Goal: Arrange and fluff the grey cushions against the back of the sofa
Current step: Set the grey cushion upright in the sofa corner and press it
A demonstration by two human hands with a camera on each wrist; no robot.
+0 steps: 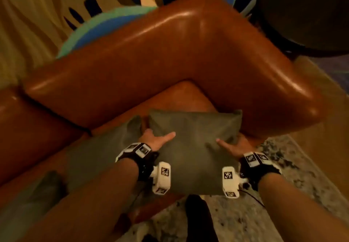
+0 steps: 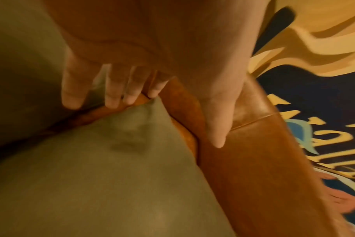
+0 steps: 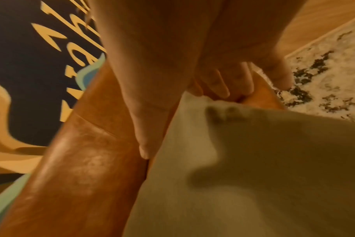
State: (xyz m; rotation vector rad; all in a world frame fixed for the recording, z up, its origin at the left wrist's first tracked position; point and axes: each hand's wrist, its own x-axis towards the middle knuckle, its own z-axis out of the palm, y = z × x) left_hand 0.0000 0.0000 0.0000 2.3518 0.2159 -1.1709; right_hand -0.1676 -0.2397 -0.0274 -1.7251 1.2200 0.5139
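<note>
A grey cushion (image 1: 192,147) stands on edge in the corner of the brown leather sofa (image 1: 151,62), a little forward of the backrest. My left hand (image 1: 153,137) holds its left edge, thumb laid on the front face and fingers (image 2: 113,89) tucked behind. On the opposite edge my right hand (image 1: 232,145) grips it, fingers (image 3: 215,86) curled round the rim and thumb (image 3: 146,128) along the front. A second grey cushion (image 1: 98,151) lies flat on the seat to the left, touching the first. Another grey cushion (image 1: 43,190) shows blurred at the lower left.
The sofa's backrest and right armrest meet in a corner just behind the cushion, with bare seat (image 1: 185,94) between. A speckled rug (image 1: 283,166) covers the floor to the right. A dark round object (image 1: 311,14) stands beyond the armrest. A painted wall (image 1: 37,14) runs behind the sofa.
</note>
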